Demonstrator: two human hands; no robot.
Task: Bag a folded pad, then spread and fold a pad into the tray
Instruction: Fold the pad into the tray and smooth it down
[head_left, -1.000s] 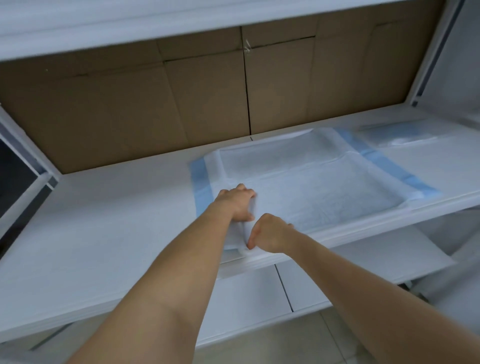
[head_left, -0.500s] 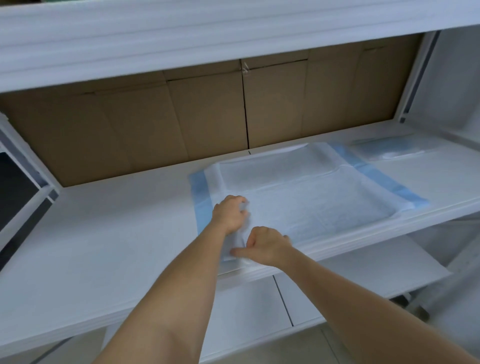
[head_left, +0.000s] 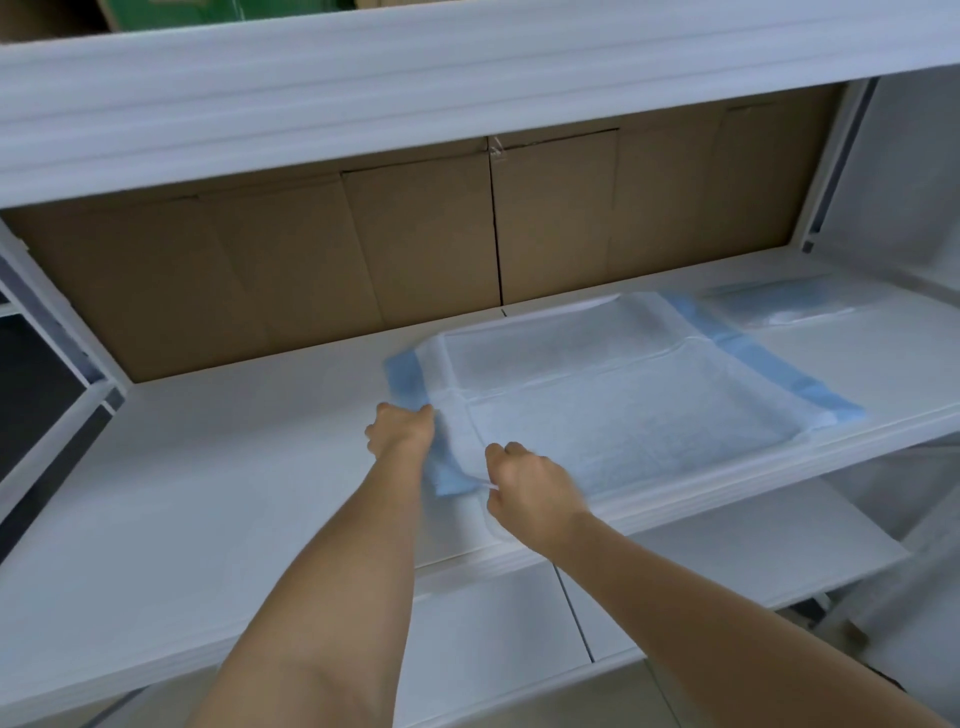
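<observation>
A white absorbent pad (head_left: 613, 415) with blue side borders lies spread over a shallow tray on the white shelf (head_left: 208, 493); the tray shows only as raised edges under the pad. My left hand (head_left: 402, 431) grips the pad's blue left border. My right hand (head_left: 530, 486) pinches the pad's near left corner edge, which is lifted slightly off the shelf. A bagged, folded blue pad (head_left: 779, 309) lies flat at the back right of the shelf.
Brown cardboard boxes (head_left: 363, 260) line the back of the shelf. A white upper shelf (head_left: 415, 88) overhangs above. A lower shelf (head_left: 701, 561) sits below the front edge. A dark opening is at the far left.
Both hands have shifted left along the pad's near left corner. The left hand now holds the blue border and that corner is pulled up a little.
</observation>
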